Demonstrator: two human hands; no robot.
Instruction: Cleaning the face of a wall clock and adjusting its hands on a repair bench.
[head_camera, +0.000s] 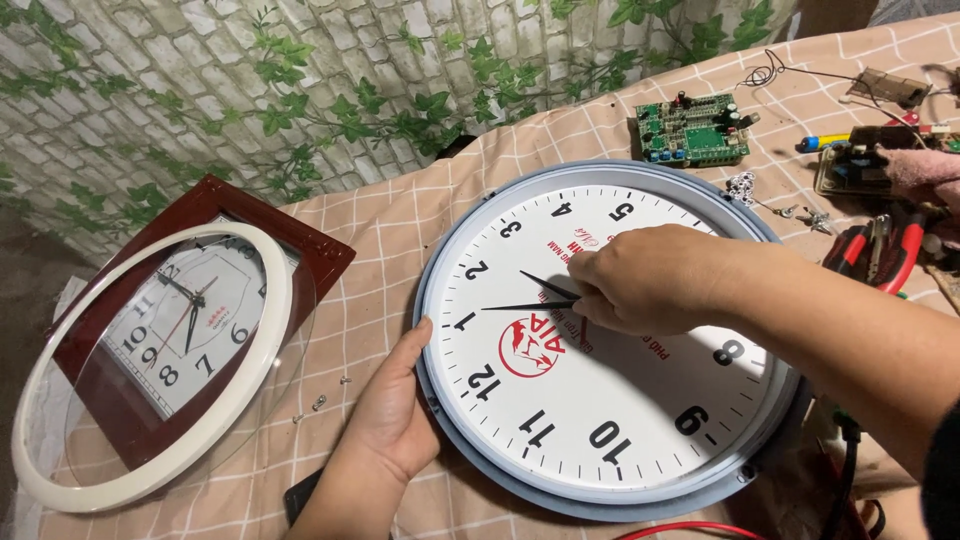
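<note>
Two clocks (600, 340) (190, 320), one circuit board (693, 130), three screws (320, 403)

Matt white paper clock dial (600, 400), smooth grey plastic rim (560, 495), checked cloth tablecover (370, 230), glossy wood-look frame (320, 250).

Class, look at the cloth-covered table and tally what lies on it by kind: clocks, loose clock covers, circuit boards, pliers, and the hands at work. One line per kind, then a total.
Clocks: 2, the round grey-rimmed clock and the dark red framed clock
Loose glass cover rings: 1
Green circuit boards: 1
Red-handled pliers: 1
Hands: 2, left hand, right hand
Total: 7
</note>
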